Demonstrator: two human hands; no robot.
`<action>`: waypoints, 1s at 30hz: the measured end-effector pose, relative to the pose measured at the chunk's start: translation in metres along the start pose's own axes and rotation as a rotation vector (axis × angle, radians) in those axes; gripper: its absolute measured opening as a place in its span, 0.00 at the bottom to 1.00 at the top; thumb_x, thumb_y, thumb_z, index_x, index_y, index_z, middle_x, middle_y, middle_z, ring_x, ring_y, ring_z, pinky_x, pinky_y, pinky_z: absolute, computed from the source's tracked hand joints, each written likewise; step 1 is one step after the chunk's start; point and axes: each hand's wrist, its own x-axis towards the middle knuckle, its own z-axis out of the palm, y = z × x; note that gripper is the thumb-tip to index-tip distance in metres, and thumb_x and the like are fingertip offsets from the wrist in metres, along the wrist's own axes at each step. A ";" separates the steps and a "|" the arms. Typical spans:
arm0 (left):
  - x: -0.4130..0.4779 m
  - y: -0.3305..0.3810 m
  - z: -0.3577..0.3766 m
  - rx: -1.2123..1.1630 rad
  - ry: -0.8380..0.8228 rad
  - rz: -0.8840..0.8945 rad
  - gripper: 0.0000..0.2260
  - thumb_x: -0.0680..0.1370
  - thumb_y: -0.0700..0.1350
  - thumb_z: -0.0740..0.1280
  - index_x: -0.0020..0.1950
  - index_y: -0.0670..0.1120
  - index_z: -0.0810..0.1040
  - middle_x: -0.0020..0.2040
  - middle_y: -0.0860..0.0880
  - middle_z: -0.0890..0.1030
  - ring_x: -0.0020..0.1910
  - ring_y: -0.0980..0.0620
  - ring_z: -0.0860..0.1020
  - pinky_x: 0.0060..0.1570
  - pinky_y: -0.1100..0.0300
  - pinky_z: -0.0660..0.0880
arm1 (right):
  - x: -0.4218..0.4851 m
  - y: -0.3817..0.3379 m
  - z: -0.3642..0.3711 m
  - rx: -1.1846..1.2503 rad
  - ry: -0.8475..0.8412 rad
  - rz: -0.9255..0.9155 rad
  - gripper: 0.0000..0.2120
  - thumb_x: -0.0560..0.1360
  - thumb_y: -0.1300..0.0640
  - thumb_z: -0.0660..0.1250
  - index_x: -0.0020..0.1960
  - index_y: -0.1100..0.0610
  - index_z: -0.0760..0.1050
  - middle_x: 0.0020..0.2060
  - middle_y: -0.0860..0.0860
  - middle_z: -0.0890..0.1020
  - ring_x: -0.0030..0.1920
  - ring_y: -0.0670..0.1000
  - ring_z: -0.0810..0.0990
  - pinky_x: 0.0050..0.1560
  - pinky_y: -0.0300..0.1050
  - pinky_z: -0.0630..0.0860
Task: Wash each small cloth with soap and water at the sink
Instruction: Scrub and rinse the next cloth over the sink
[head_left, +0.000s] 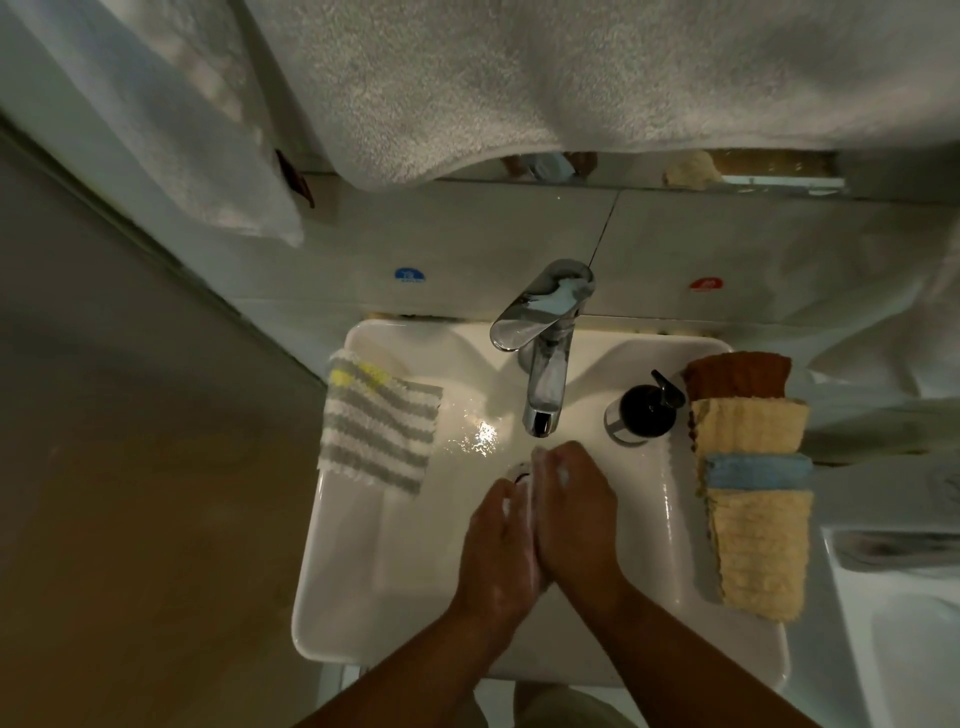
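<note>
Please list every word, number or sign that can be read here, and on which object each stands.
Blue round sticker on the tiled wall, left of the faucet: too blurred to read.
Red round sticker on the same wall, to the right: too blurred to read.
No other text shows.

Home bathroom; white basin w/ chrome tap; soap pump; towels hanging over tiled wall.

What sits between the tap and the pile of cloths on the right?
In the head view, a dark soap dispenser stands between the tap and the stacked cloths.
</note>
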 end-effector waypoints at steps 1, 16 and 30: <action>-0.007 0.001 0.002 0.045 -0.047 0.069 0.12 0.85 0.47 0.61 0.46 0.43 0.77 0.36 0.51 0.82 0.36 0.56 0.81 0.33 0.62 0.76 | 0.007 0.008 0.000 0.033 -0.006 0.065 0.12 0.82 0.51 0.64 0.41 0.53 0.72 0.32 0.45 0.76 0.36 0.39 0.78 0.37 0.37 0.69; 0.003 -0.013 0.001 0.206 -0.012 0.262 0.09 0.82 0.54 0.64 0.46 0.53 0.75 0.41 0.48 0.82 0.40 0.51 0.82 0.39 0.55 0.79 | 0.003 0.017 -0.003 0.018 -0.021 0.106 0.06 0.82 0.52 0.66 0.46 0.51 0.73 0.36 0.42 0.79 0.37 0.40 0.78 0.40 0.40 0.74; 0.011 -0.004 -0.005 0.234 -0.033 0.317 0.10 0.83 0.51 0.63 0.48 0.47 0.76 0.41 0.47 0.81 0.41 0.51 0.82 0.41 0.57 0.79 | 0.004 0.013 -0.008 0.020 -0.034 0.117 0.08 0.83 0.51 0.63 0.46 0.50 0.75 0.36 0.42 0.79 0.40 0.43 0.80 0.40 0.39 0.72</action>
